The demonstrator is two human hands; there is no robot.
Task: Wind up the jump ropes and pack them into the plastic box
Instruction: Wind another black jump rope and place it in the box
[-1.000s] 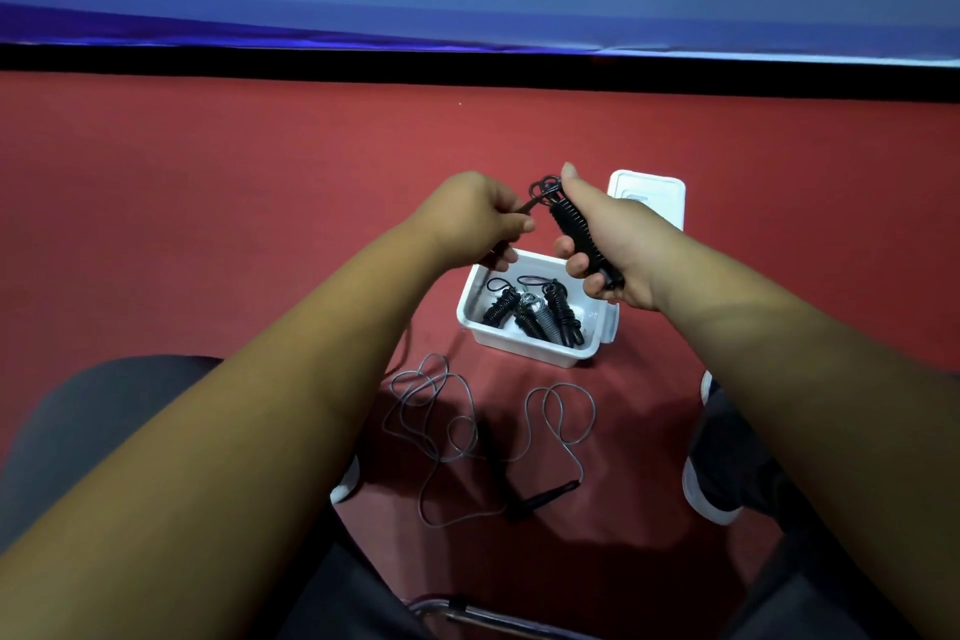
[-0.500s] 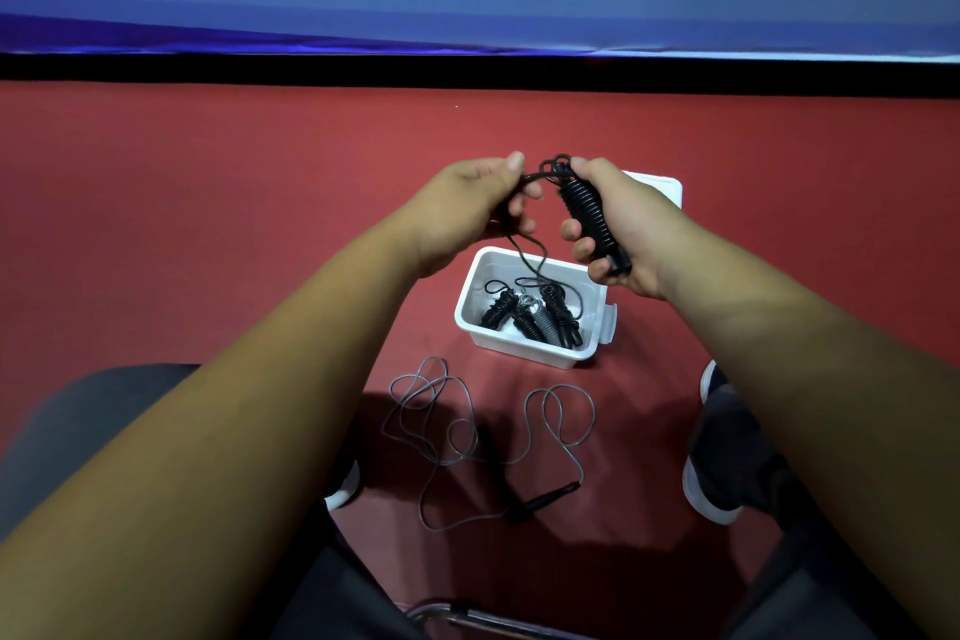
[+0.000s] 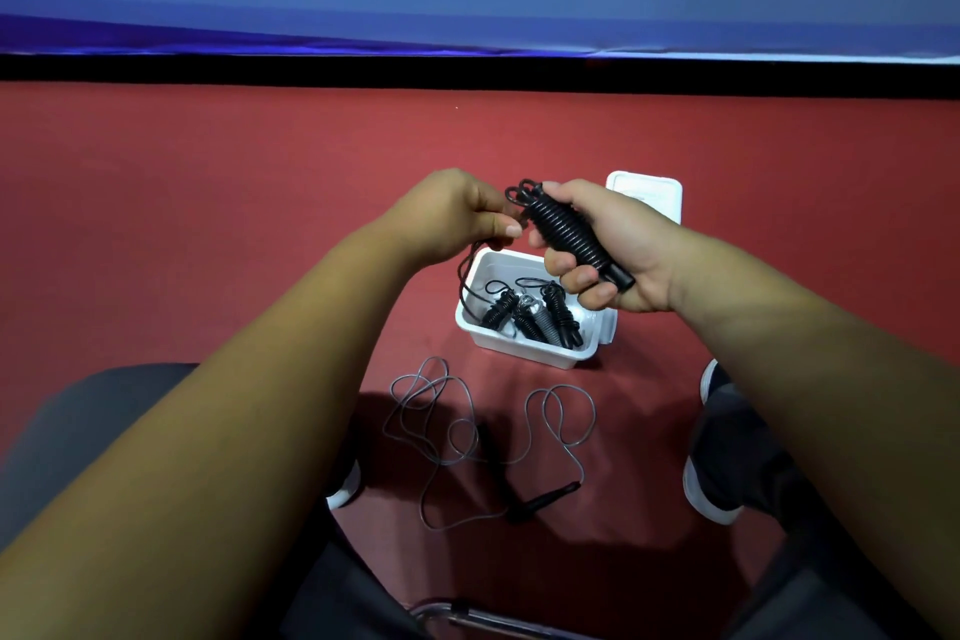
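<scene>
My right hand grips a black jump rope whose cord is wound in tight coils round its handles. My left hand pinches the loose end of that cord close to the top of the coils; a slack loop hangs from it towards the box. Below both hands stands the white plastic box on the red floor, holding several wound ropes. A grey rope lies unwound on the floor in front of the box, its black handle at the near right.
The box's white lid lies on the floor behind my right hand. My shoes and knees flank the loose rope, and a chair's metal frame shows at the bottom. A black strip and a blue wall close the far side.
My left hand has carried the cord's free end round the handles again and pinches it by the top of the coils. The right hand has tilted the bundle slightly.
</scene>
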